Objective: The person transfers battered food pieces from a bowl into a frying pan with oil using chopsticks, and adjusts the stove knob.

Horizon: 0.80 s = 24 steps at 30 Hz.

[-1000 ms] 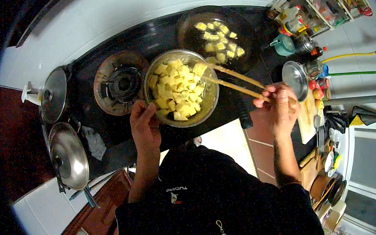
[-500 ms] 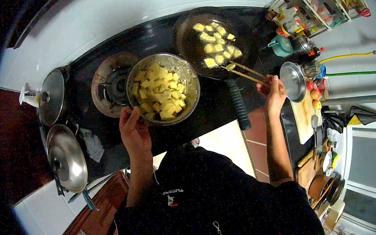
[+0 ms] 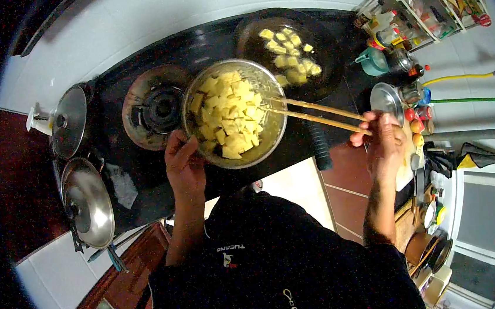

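Note:
My left hand [image 3: 185, 160] grips the near-left rim of a metal bowl [image 3: 278, 134], held above the counter between the burner and the wok. Pale yellow cubes [image 3: 232, 111], coated and possibly tofu, fill much of the bowl. My right hand [image 3: 383, 139] is closed round a pair of wooden chopsticks [image 3: 320, 115]. Their tips reach inside the bowl's right side, by the cubes. Behind the bowl, a dark wok [image 3: 323, 39] holds several yellow cubes [image 3: 291, 50] lying apart from one another. Its black handle [image 3: 320, 145] points toward me, partly behind the bowl.
A gas burner [image 3: 161, 109] lies left of the bowl. Two lidded pans [image 3: 87, 204] stand at the far left. On the right are a metal plate [image 3: 385, 100], a teal container [image 3: 372, 61], a knife [image 3: 418, 179] and a cutting board [image 3: 404, 177]. A condiment rack [image 3: 423, 9] stands behind.
The chopsticks have moved from the wok's near edge into the bowl. My right hand has shifted right and toward me. The bowl has moved right, now overlapping part of the wok.

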{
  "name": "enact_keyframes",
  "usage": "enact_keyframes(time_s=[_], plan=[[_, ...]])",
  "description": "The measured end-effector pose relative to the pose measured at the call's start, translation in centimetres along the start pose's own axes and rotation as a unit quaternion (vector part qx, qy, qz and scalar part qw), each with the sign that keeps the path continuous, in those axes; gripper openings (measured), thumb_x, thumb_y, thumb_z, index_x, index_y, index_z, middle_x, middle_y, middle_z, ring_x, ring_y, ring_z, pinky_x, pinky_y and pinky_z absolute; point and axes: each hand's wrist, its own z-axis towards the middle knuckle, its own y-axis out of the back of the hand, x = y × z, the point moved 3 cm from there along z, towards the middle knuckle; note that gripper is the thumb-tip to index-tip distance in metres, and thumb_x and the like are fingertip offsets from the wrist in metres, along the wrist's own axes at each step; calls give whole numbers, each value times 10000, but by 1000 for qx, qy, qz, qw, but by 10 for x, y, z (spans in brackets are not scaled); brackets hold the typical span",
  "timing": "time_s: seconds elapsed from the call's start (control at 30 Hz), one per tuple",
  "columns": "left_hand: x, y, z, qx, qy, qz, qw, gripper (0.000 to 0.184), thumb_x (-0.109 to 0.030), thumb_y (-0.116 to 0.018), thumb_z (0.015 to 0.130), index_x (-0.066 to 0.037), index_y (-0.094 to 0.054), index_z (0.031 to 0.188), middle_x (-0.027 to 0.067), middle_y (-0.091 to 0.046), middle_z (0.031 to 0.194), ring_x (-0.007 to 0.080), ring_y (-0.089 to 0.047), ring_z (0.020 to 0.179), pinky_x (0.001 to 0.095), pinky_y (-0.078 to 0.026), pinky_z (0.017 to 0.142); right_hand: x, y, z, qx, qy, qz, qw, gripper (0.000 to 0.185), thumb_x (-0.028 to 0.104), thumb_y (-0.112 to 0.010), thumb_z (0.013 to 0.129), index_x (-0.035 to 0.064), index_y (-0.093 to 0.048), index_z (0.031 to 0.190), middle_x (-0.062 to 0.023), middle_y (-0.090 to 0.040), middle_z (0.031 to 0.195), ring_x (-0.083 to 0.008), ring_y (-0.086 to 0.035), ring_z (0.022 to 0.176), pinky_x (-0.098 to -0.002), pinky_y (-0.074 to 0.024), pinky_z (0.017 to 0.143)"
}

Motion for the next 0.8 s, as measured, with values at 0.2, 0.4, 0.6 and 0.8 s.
enact_keyframes(time_s=[0.2, 0.4, 0.6, 0.8], plan=[[3, 2, 1, 35, -20, 8, 999, 135, 5, -552, 723, -77, -447, 706, -1, -524, 708, 88, -514, 648, 211, -420, 564, -24, -27, -13, 13, 38, 22, 999, 241, 172, -463, 882, -59, -530, 882, -149, -568, 804, -185, -574, 560, -286, -506, 501], [-1, -2, -6, 16, -20, 79, 997, 115, -1, -560, 717, -69, -467, 718, -17, -496, 695, 70, -471, 629, 200, -371, 556, -37, -20, -5, -54, -17, 54, 997, 280, 207, -418, 902, -44, -537, 863, -118, -579, 703, -178, -572, 503, -264, -493, 453], [-6, -11, -10, 48, -29, 119, 991, 137, -28, -566, 727, -78, -451, 673, -32, -459, 672, 53, -419, 609, 196, -320, 549, -46, -15, -6, -71, -43, 69, 994, 312, 255, -434, 894, -38, -535, 857, -111, -583, 687, -172, -573, 491, -256, -486, 444], [-3, -9, -7, 10, -40, 125, 991, 186, -25, -566, 729, -86, -415, 640, -38, -427, 649, 52, -393, 596, 199, -314, 556, -43, -5, -1, -89, -33, 127, 987, 301, 268, -463, 880, -24, -535, 858, -112, -588, 673, -165, -554, 448, -258, -471, 419]])
